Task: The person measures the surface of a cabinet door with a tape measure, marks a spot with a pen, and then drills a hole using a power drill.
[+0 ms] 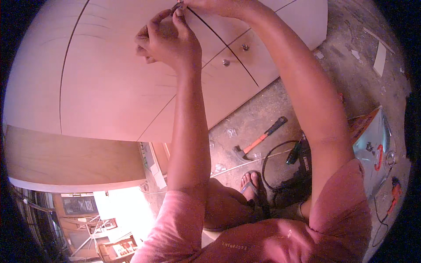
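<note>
At the top of the head view, my left hand (pixel 169 39) is raised at a pale cabinet front (pixel 101 61), thumb and index finger closed at a small dark piece (pixel 177 7) that I cannot make out, its other fingers curled. My right hand (pixel 210 6) meets it from the right, fingers drawn together at the same spot and partly cut off by the frame's edge; what it holds is unclear. A dark straight line runs down the panel from there, past two round silvery knobs (pixel 226 62) to the right of my left wrist.
Below the cabinet lie a hammer (pixel 254 144), a green-handled screwdriver (pixel 293 155) by a dark case with a cable, and small clear packets (pixel 231 132). At right are a pale metallic box (pixel 368 136) and a red tool (pixel 394 193); at lower left, a wooden board (pixel 74 158) and stacked furniture.
</note>
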The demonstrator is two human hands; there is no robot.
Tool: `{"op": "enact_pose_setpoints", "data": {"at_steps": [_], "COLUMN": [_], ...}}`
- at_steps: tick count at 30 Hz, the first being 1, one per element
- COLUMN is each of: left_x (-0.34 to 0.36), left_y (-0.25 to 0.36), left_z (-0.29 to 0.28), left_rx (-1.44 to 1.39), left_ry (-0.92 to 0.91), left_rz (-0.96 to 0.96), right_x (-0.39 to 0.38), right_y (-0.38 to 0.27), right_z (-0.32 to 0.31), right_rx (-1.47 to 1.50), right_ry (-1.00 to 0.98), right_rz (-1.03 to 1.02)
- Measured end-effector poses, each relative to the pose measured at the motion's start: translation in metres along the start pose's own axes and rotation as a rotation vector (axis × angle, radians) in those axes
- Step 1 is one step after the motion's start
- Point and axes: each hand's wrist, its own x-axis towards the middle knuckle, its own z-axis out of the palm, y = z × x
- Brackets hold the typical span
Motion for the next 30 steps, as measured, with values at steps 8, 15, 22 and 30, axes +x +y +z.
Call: {"op": "enact_pose_setpoints", "data": {"at_steps": [8, 15, 22, 30], "left_x": [0.000, -0.001, 0.000, -0.003], "left_y": [-0.002, 0.001, 0.001, 0.008], "left_z": [0.001, 0.007, -0.001, 0.001], "left_rx": [-0.009, -0.036, -0.006, 0.027], "left_ry": [0.002, 0.016, 0.009, 0.008], "left_rz": [0.002, 0.017, 0.001, -0.011], "right_x": [0.001, 0.000, -0.002, -0.005], "right_y": [0.005, 0.006, 0.002, 0.011], "right_z": [0.005, -0.002, 0.000, 0.000], "right_rx": [0.066, 0.039, 0.128, 0.298], "right_ry": [0.035, 0.066, 0.050, 0.124], "right_rz": [-0.012, -0.029, 0.067, 0.061]}}
